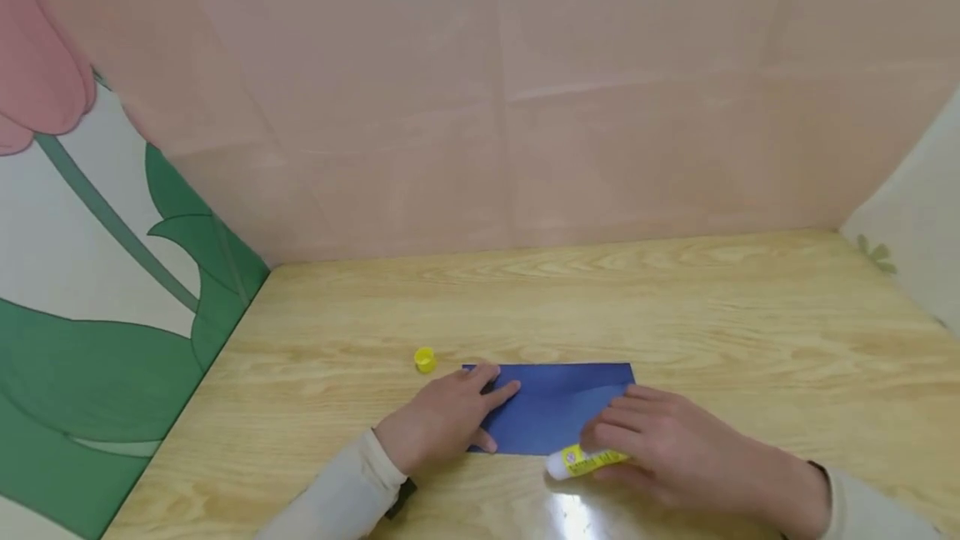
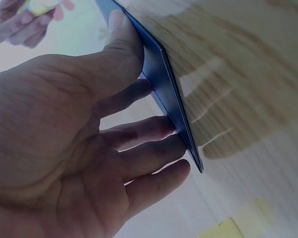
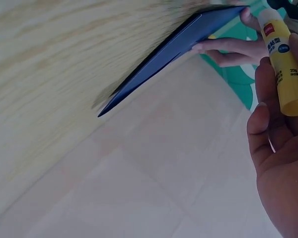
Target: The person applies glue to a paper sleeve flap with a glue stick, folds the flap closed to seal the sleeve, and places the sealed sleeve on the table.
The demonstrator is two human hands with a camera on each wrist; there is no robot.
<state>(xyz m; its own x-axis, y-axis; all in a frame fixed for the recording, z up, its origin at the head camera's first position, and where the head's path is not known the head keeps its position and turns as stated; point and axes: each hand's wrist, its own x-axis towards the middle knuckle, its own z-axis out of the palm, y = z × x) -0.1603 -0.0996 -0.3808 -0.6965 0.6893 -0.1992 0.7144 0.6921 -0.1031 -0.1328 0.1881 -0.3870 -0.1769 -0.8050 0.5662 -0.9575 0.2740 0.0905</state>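
A folded sheet of blue paper (image 1: 555, 407) lies on the wood-grain table (image 1: 720, 298). My left hand (image 1: 446, 417) rests over its left end with fingers spread; in the left wrist view the thumb and fingertips press down on the blue paper (image 2: 166, 94). My right hand (image 1: 671, 448) holds a yellow glue stick (image 1: 588, 462) near the sheet's front right, its white end towards the left. The right wrist view shows the printed label of the glue stick (image 3: 283, 64), with fingers curled around the barrel.
A small yellow cap (image 1: 425, 360) stands on the table beyond the left hand, left of the paper. A pinkish sheet (image 1: 495, 107) hangs behind the table's back edge. On the left is a panel with a printed flower (image 1: 112, 207), and a pale panel (image 1: 918, 215) stands on the right.
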